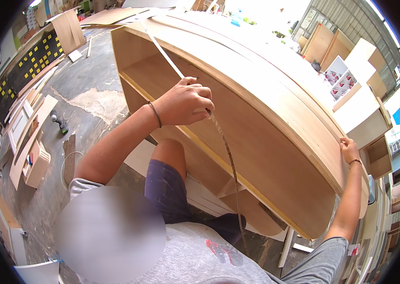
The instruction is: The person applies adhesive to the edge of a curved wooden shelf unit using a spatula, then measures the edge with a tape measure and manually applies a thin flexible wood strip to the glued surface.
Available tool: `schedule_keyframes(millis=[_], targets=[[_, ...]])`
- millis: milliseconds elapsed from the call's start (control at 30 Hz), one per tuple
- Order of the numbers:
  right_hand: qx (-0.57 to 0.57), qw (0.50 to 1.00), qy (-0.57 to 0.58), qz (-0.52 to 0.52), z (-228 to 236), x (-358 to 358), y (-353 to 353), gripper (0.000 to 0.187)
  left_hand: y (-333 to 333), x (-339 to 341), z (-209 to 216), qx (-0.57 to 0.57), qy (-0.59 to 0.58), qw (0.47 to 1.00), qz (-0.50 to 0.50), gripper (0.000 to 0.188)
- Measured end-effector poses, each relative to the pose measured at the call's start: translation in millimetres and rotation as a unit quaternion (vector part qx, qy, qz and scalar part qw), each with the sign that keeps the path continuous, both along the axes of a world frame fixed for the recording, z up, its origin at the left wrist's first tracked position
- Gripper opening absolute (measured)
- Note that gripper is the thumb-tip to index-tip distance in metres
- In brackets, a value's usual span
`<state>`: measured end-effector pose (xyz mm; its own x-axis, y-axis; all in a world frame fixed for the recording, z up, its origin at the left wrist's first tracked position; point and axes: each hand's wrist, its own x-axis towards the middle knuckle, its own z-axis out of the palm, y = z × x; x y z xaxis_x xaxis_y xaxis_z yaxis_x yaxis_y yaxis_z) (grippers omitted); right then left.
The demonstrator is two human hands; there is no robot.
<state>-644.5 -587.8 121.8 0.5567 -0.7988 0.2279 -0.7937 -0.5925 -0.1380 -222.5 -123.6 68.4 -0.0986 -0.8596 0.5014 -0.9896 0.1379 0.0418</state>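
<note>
A large pale wooden cabinet with open compartments lies before me, tilted across the view. My left hand is above its open side, closed round a long, thin, flexible strip. Its pale upper length runs from my fist to the cabinet's far left top edge; the darker, mottled lower length hangs past the shelf toward the floor. Over at the right end, my right hand is closed on the edge of the cabinet's top panel. Its fingertips are partly hidden.
A cordless drill lies on the stained concrete floor at left, near wooden offcuts and a small rounded wooden box. Panels lean at the back right. Another open cabinet stands beyond my right hand.
</note>
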Motion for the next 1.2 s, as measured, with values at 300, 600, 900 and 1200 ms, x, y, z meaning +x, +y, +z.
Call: schedule_keyframes(millis=[300, 600, 900, 1200], targets=[[-0.355, 0.924, 0.001, 0.141, 8, -3, 29, 0.005, 1, 4, -5, 0.001, 0.006, 1.000, 0.007, 0.010], [-0.458, 0.883, 0.041, 0.096, 0, -12, 23, 0.009, -3, 3, -8, -0.016, 0.031, 0.999, -0.011, 0.011], [-0.511, 0.857, 0.026, 0.060, 2, -22, 15, 0.010, 0, 6, -12, -0.025, 0.068, 0.997, -0.025, 0.010], [-0.448, 0.889, 0.012, 0.090, -1, -34, 27, 0.034, -17, -4, -8, -0.029, 0.072, 0.996, -0.042, 0.011]])
